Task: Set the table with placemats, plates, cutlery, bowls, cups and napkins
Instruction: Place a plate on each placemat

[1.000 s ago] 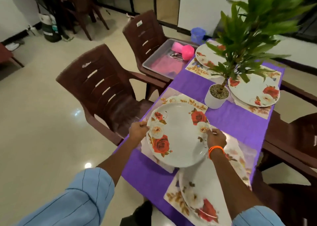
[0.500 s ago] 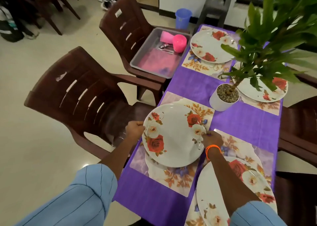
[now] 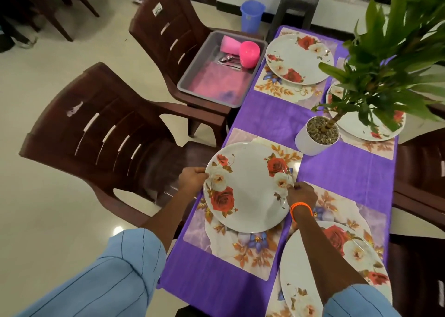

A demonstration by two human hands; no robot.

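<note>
Grey plastic tray (image 3: 192, 85) on the far brown chair (image 3: 166, 30): pink cups (image 3: 242, 50), steel cutlery (image 3: 228, 60), pink cloth (image 3: 216, 83). Chair's white label unreadable. I see my left hand (image 3: 192, 179) and right hand (image 3: 301, 194) each pinching opposite rims of the white rose-patterned plate (image 3: 248, 189), over the floral placemat (image 3: 240, 247) on the purple-clothed table (image 3: 337, 172).

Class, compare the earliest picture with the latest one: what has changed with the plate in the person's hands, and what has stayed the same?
The plate has come to sit over the near-left placemat, held at opposite rims by the left hand and right hand. Neither hand let go. The other three plates, the potted plant and the tray on the chair stayed put.
</note>
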